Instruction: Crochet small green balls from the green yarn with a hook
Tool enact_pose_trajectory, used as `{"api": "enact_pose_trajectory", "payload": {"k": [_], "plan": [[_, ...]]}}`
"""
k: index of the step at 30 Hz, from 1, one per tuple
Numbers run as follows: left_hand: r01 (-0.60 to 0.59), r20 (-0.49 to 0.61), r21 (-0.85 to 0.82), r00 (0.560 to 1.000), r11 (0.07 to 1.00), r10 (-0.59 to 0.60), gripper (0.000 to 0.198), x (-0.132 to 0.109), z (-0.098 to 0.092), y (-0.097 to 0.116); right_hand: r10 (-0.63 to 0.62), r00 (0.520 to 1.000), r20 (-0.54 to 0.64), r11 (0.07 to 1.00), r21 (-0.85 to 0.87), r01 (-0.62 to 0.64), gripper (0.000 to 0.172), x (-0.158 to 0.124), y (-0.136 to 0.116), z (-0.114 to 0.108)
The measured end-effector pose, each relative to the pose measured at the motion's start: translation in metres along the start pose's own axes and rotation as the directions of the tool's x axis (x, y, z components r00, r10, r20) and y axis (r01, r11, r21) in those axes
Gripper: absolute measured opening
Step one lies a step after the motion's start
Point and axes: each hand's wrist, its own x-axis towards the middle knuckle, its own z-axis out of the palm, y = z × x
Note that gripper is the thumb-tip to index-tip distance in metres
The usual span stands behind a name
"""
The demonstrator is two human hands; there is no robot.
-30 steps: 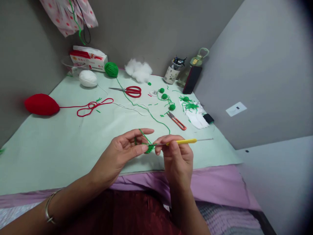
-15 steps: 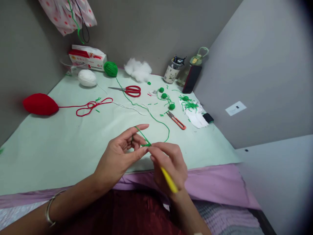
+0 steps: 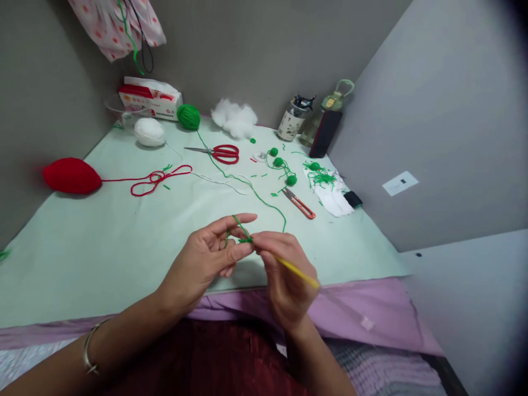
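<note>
Green yarn (image 3: 241,225) runs over the raised index finger of my left hand (image 3: 210,250), whose thumb and other fingers pinch a small green crocheted piece (image 3: 246,240). My right hand (image 3: 289,275) grips a yellow-handled crochet hook (image 3: 299,271), its tip hidden at the green stitches between the fingertips. Both hands meet just above the table's front part. From them the strand leads back to a green yarn ball (image 3: 188,117) by the wall.
Red-handled scissors (image 3: 225,154) and orange thread snips (image 3: 299,203) lie beyond my hands. Several small green balls (image 3: 278,162) sit at the right. Further off are red yarn (image 3: 72,176), white yarn (image 3: 149,132), stuffing (image 3: 234,118), a pen cup (image 3: 290,124) and a phone (image 3: 325,135).
My right hand has turned, swinging the yellow handle from pointing steeply down to slanting out to the right. The yarn loop between the hands has become shorter.
</note>
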Motion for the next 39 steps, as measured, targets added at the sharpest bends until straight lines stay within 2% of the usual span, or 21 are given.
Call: {"api": "enact_pose_trajectory", "payload": {"k": [2, 3, 4, 6, 9, 12, 16, 22, 24, 26, 30, 32, 37, 39], "plan": [[0.061, 0.018, -0.053, 0.998, 0.997, -0.060, 0.039, 0.001, 0.000, -0.001, -0.107, 0.994, 0.008, 0.983, -0.151, 0.107, 0.037, -0.004, 0.000, -0.002], [0.112, 0.041, -0.083, 0.993, 0.990, -0.109, 0.038, 0.001, -0.001, 0.000, -0.120, 0.993, 0.008, 0.978, -0.173, 0.120, 0.037, -0.005, 0.000, -0.003], [0.159, 0.061, -0.109, 0.986, 0.981, -0.153, 0.036, 0.002, -0.002, 0.000, -0.099, 0.995, -0.006, 0.984, -0.152, 0.097, 0.035, -0.004, 0.000, -0.005], [0.192, 0.061, -0.136, 0.981, 0.972, -0.186, 0.030, 0.004, -0.005, 0.001, 0.028, 0.997, -0.070, 0.999, -0.016, -0.029, 0.027, -0.001, -0.001, -0.008], [0.101, -0.013, -0.069, 0.995, 0.993, -0.102, 0.025, 0.006, -0.006, 0.001, 0.209, 0.972, -0.104, 0.960, 0.210, -0.183, 0.022, 0.006, -0.002, -0.009], [0.036, 0.001, 0.036, 0.999, 0.999, -0.036, 0.031, 0.003, -0.005, -0.002, 0.238, 0.971, -0.020, 0.930, 0.293, -0.222, 0.018, 0.007, 0.000, -0.005], [0.010, -0.011, 0.074, 1.000, 0.997, -0.009, 0.045, -0.001, -0.005, -0.002, 0.315, 0.949, -0.013, 0.872, 0.399, -0.284, 0.018, 0.005, 0.005, -0.003], [-0.009, -0.004, 0.110, 1.000, 0.994, 0.009, 0.033, -0.002, -0.006, 0.003, 0.405, 0.913, 0.038, 0.740, 0.573, -0.352, 0.019, 0.007, 0.008, -0.006], [-0.014, 0.006, 0.125, 1.000, 0.992, 0.013, 0.031, -0.001, -0.007, 0.002, 0.395, 0.918, 0.041, 0.755, 0.555, -0.349, 0.020, 0.007, 0.005, -0.008], [-0.026, 0.009, 0.142, 1.000, 0.990, 0.025, 0.030, -0.001, -0.008, 0.002, 0.353, 0.935, 0.030, 0.820, 0.472, -0.324, 0.021, 0.005, 0.002, -0.010], [-0.051, -0.008, 0.196, 0.999, 0.979, 0.054, 0.030, -0.002, -0.009, 0.002, 0.126, 0.992, -0.012, 0.972, 0.202, -0.121, 0.022, 0.000, -0.004, -0.012], [-0.062, -0.013, 0.222, 0.998, 0.973, 0.067, 0.030, -0.002, -0.010, 0.002, 0.035, 0.999, -0.025, 0.991, 0.129, -0.031, 0.023, -0.002, -0.006, -0.012], [-0.074, -0.006, 0.247, 0.997, 0.966, 0.077, 0.031, -0.001, -0.009, 0.003, 0.050, 0.998, -0.041, 0.986, 0.163, -0.042, 0.024, 0.000, -0.006, -0.011], [-0.073, -0.016, 0.257, 0.997, 0.964, 0.080, 0.031, -0.001, -0.009, 0.004, 0.016, 1.000, -0.024, 0.990, 0.140, -0.013, 0.024, 0.001, -0.005, -0.011]]}}
